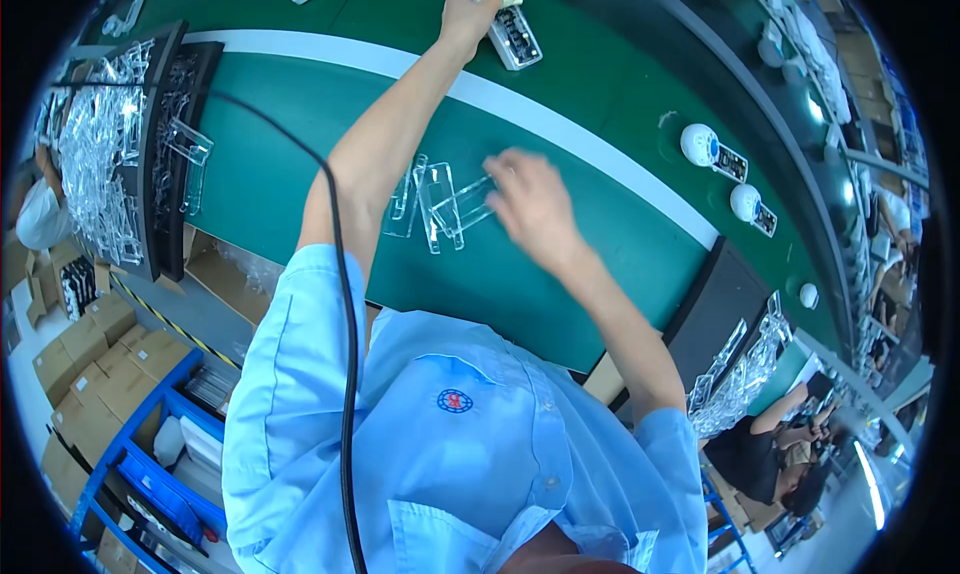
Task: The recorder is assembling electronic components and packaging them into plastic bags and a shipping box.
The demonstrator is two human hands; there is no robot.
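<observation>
My left hand [468, 22] reaches far across the bench onto the dark green conveyor belt. Its fingers are closed at a white device [516, 40] with a rounded head and an open rectangular base; something pale yellow shows at the fingertips. My right hand [535, 209], blurred by motion, hovers over the near green mat with fingers apart. It is close to several clear plastic frames [438, 219] that lie overlapping between my forearms. Whether the fingertips touch the rightmost frame is hard to tell.
A dark bin piled with clear plastic frames [105, 164] stands at the left; another pile [740, 384] is at the right. More white devices [699, 145] sit on the belt. A black cable [335, 214] hangs across my left arm. Cardboard boxes [100, 364] fill the lower left.
</observation>
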